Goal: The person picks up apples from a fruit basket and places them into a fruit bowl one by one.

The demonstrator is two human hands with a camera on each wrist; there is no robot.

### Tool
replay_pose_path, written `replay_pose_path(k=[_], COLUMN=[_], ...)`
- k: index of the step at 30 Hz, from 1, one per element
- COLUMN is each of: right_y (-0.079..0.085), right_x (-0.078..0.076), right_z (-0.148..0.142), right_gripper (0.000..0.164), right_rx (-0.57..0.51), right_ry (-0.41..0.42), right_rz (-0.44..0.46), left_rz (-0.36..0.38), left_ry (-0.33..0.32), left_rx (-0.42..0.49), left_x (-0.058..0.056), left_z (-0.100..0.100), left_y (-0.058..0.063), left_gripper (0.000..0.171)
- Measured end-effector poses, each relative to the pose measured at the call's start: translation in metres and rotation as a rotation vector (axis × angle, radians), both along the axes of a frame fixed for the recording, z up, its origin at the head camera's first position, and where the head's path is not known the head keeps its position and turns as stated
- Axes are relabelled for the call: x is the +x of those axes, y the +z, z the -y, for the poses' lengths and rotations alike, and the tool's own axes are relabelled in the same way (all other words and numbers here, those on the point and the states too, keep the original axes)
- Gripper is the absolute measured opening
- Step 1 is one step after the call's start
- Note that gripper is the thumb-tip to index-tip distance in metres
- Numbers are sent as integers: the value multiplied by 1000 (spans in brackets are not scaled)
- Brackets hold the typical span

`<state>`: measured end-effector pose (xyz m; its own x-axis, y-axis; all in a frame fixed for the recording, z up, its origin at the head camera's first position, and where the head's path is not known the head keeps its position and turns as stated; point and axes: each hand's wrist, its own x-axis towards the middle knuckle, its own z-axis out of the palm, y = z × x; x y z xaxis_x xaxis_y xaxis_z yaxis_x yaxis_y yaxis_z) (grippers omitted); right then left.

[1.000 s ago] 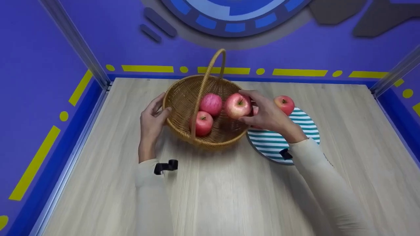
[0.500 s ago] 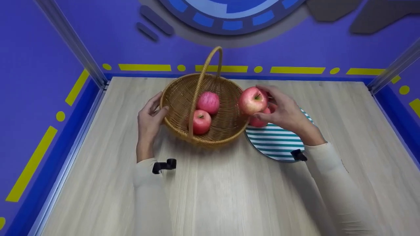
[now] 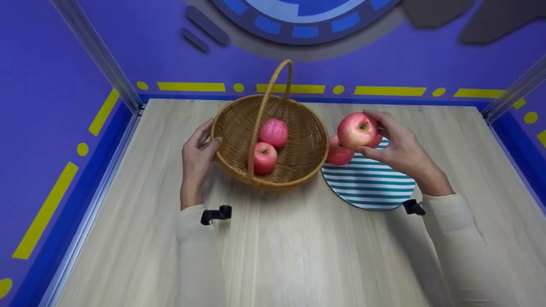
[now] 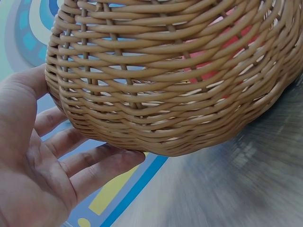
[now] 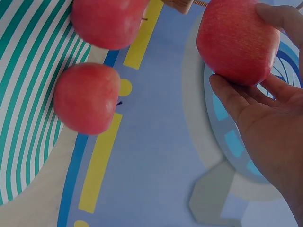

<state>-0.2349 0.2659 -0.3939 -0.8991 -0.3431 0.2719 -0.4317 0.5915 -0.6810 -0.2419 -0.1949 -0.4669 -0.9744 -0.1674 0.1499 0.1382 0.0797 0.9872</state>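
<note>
A brown wicker basket (image 3: 313,136) with an arched handle (image 3: 263,104) tilts to the right. My left hand (image 3: 197,157) holds its left side, thumb over the rim; in the left wrist view the fingers reach beneath the woven wall (image 4: 156,90). Inside the basket lie a pinkish apple (image 3: 274,132) and a red apple (image 3: 265,158). Above the striped plate (image 3: 371,192), my right hand (image 3: 401,149) grips a red-and-yellow apple (image 3: 355,130) between thumb and fingers. Two more apples, one at left (image 5: 87,99) and one above it (image 5: 109,21), show near the plate in the right wrist view.
The basket's right rim comes close to the plate's left edge and the red apple (image 3: 339,152) there. A blue-purple back wall (image 3: 239,68) and side walls with metal corner posts (image 3: 102,55) enclose the pale wooden table (image 3: 277,251).
My right hand has carried its apple out from over the basket to the right, above the striped plate. The left hand keeps its hold on the basket, and the two apples inside stay in place.
</note>
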Motion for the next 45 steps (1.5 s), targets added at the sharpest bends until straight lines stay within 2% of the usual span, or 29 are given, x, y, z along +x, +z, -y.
replay_pose_path(k=[4,13,29,38,45], right_y=[-4,-14,-25,-44,-57], right_x=[2,9,7,7,6], right_z=[-13,-43,-66,-74,-76], right_gripper=[88,90,87,84,84], right_rx=[6,32,35,33,42], right_ry=[2,-53,-103,-110,-98], right_rz=[-26,-43,72,134,151], left_rz=[0,7,5,7,3], left_ry=[0,-4,5,1,8], left_rx=[19,12,8,32,12], left_x=[0,-1,-1,-1,0], left_z=[-1,-2,0,0,0], left_y=[-1,0,-1,-2,-1], left_gripper=[54,53,53,53,52])
